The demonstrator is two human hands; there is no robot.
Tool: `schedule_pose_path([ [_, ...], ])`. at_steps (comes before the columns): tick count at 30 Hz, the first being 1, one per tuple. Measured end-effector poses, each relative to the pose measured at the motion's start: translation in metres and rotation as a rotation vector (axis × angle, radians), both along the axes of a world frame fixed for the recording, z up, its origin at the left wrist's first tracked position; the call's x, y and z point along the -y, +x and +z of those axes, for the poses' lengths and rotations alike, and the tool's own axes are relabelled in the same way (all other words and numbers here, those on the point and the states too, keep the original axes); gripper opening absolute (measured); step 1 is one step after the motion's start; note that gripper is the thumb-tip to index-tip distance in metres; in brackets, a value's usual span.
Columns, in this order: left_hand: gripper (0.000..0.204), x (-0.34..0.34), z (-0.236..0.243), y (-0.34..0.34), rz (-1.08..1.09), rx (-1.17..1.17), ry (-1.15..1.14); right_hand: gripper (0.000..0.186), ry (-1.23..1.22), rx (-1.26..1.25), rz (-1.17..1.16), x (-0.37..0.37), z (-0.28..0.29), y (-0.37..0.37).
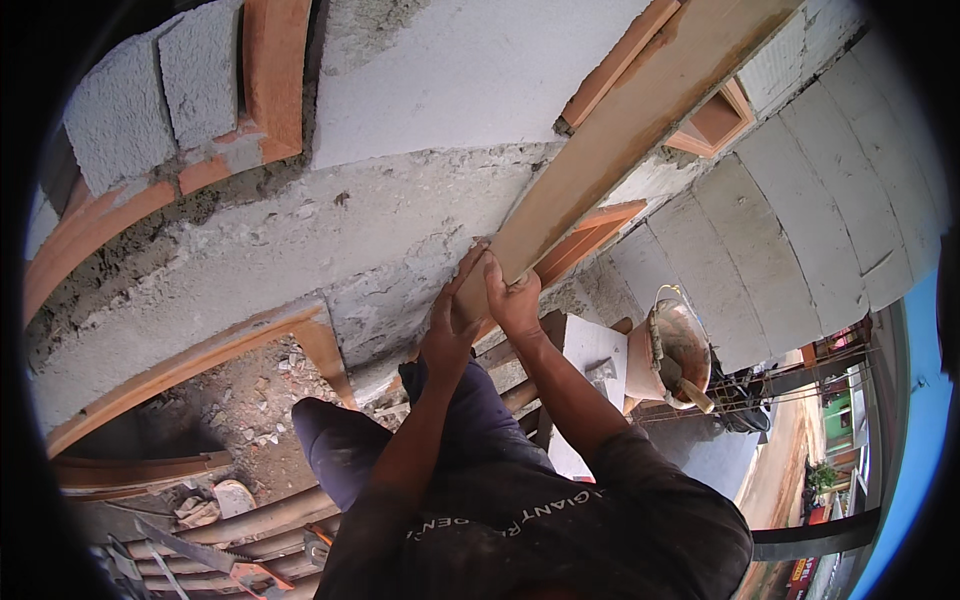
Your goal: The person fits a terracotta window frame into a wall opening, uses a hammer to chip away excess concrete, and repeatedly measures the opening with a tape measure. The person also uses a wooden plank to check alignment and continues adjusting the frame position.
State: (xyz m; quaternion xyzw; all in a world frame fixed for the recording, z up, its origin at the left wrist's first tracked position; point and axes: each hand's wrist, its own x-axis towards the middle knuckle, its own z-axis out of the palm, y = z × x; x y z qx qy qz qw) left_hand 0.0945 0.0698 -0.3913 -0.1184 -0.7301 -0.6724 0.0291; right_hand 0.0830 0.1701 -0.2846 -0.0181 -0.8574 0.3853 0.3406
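Dark shirt cloth point(530, 530) lies closest; beyond it the left hand point(447, 333) and right hand point(515, 302) both grip the lower end of a long board point(610, 150), which slants up to the right across the grey wall point(400, 205). Right of the right forearm sits a bucket point(642, 366).

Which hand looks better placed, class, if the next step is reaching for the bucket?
Probably the right hand: it is nearer the bucket, off to the right. The left hand would likely have to cross the right forearm. Both hold the board.
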Motion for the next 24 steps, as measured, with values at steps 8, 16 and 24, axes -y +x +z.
schedule_pose_path([
  [8, 0.076, 0.003, 0.011, -0.002, -0.069, 0.04, -0.023, 0.018, 0.048, -0.02, -0.015, 0.006, 0.015, 0.003],
  [16, 0.038, 0.033, 0.07, 0.005, 0.062, -0.395, -0.038, 0.02, 0.095, -0.101, -0.055, 0.002, 0.014, 0.001],
  [24, 0.036, 0.041, 0.168, -0.018, 0.151, -0.871, -0.142, 0.026, -0.028, 0.022, -0.027, -0.01, 0.01, 0.013],
])
